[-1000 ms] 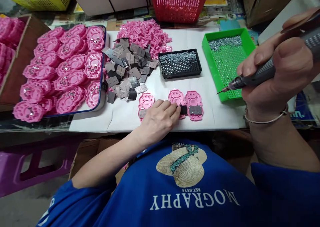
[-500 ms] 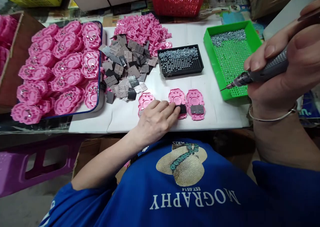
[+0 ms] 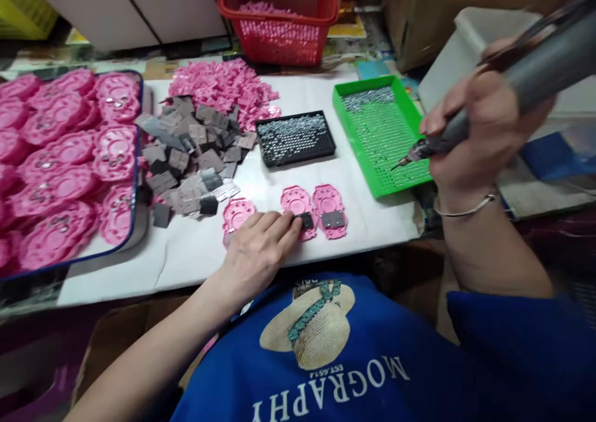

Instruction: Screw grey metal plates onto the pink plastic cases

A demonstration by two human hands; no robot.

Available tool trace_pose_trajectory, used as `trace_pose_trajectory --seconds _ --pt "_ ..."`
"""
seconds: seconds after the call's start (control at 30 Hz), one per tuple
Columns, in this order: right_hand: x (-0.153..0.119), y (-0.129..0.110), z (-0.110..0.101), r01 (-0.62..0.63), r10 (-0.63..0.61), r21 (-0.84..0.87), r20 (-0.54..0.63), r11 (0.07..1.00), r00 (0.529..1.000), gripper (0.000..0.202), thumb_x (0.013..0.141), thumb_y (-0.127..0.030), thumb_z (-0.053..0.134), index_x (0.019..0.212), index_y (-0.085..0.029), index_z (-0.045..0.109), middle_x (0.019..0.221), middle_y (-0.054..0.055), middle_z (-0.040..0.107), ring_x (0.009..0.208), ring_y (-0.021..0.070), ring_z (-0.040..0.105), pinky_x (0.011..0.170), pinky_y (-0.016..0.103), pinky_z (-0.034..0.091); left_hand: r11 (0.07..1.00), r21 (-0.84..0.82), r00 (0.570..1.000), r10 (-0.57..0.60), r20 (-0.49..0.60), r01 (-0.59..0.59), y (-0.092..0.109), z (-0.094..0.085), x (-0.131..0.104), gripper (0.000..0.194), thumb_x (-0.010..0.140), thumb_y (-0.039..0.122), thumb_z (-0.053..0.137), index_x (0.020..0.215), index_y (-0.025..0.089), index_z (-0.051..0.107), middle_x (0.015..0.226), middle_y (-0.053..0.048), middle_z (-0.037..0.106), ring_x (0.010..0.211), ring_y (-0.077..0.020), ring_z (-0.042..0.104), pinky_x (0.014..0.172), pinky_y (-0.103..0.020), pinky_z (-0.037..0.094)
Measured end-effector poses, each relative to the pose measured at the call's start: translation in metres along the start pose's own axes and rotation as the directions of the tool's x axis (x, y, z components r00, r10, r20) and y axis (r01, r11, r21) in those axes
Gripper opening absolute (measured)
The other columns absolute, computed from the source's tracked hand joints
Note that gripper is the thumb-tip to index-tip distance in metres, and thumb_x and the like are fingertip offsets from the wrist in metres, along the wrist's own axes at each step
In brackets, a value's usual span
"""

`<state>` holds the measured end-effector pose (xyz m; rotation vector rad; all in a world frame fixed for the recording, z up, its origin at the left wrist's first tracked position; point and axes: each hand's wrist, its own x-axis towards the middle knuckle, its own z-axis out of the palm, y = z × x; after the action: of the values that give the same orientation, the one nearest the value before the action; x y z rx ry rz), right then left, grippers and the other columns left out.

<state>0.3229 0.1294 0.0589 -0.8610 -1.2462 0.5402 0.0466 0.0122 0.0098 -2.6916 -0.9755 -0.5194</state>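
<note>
My left hand rests palm down on the white work surface, its bent fingers together. Its fingertips press on the middle pink plastic casing, at the edge of a black plate; what lies under the palm is hidden. Right of it is another pink casing with a grey plate. A third pink casing is partly covered by the same hand. My right hand grips a grey electric screwdriver, its thin bit above the green tray of screws.
A black perforated tray holds screws. Loose grey and black plates and small pink parts lie heaped behind. On the left, a blue-rimmed tray holds stacked pink casings. A red basket and a white bin stand behind.
The whole view has swung right, so things sit further left. The screwdriver bit has moved from the green tray's near-left wall to over its perforated inside. My left hand keeps its place on the casing.
</note>
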Motion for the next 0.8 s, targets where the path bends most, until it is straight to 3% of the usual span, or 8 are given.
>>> trace_pose_trajectory --seconds 0.07,0.2,0.33,0.6,0.8 --pt "0.002 0.004 -0.001 0.073 -0.076 -0.035 -0.092 0.997 0.993 0.023 0.076 -0.045 0.067 0.097 -0.042 0.06 0.084 -0.004 0.061 0.053 0.0105 0.04 0.047 0.036 0.035 1.0 -0.016 1.0 -0.003 -0.016 0.003 -0.001 0.002 0.0 0.024 0.095 0.006 0.046 0.11 0.005 0.064 0.105 -0.016 0.072 0.087 -0.0243 0.065 0.07 -0.037 0.052" --pt "0.01 0.026 -0.011 0.082 -0.087 -0.054 -0.113 0.995 0.99 0.029 0.069 -0.052 0.069 0.094 -0.043 0.058 0.09 -0.007 0.063 0.051 0.0083 0.037 0.044 0.034 0.031 1.0 -0.028 1.0 -0.002 -0.024 0.001 -0.001 0.002 0.001 0.025 0.095 0.006 0.044 0.11 0.007 0.064 0.106 -0.016 0.072 0.086 -0.0234 0.065 0.071 -0.036 0.053" --pt "0.011 0.043 -0.017 0.086 -0.087 -0.015 -0.113 0.996 0.99 0.033 0.067 -0.054 0.072 0.095 -0.042 0.059 0.081 -0.008 0.063 0.048 0.0065 0.033 0.044 0.031 0.026 0.999 -0.031 1.0 -0.012 -0.017 0.012 0.0 0.001 0.0 0.024 0.095 0.006 0.045 0.111 0.008 0.063 0.107 -0.016 0.072 0.087 -0.023 0.065 0.072 -0.036 0.052" --pt "0.002 0.026 -0.011 0.04 -0.039 0.049 -0.027 0.998 0.999 0.027 0.075 -0.046 0.075 0.094 -0.035 0.061 0.067 -0.005 0.053 0.045 0.0091 0.044 0.044 0.03 0.034 0.999 -0.034 1.0 -0.025 -0.005 0.024 0.001 0.001 0.001 0.023 0.094 0.005 0.048 0.11 0.006 0.064 0.107 -0.016 0.072 0.087 -0.0233 0.064 0.073 -0.036 0.051" --pt "0.002 0.029 -0.011 0.05 -0.046 0.083 -0.053 0.995 0.998 0.027 0.072 -0.044 0.078 0.092 -0.034 0.062 0.06 -0.007 0.049 0.043 0.0079 0.044 0.04 0.026 0.036 0.999 -0.037 1.0 -0.018 0.01 0.018 0.001 0.0 0.002 0.023 0.093 0.005 0.049 0.11 0.004 0.064 0.107 -0.016 0.071 0.087 -0.0244 0.064 0.072 -0.037 0.052"
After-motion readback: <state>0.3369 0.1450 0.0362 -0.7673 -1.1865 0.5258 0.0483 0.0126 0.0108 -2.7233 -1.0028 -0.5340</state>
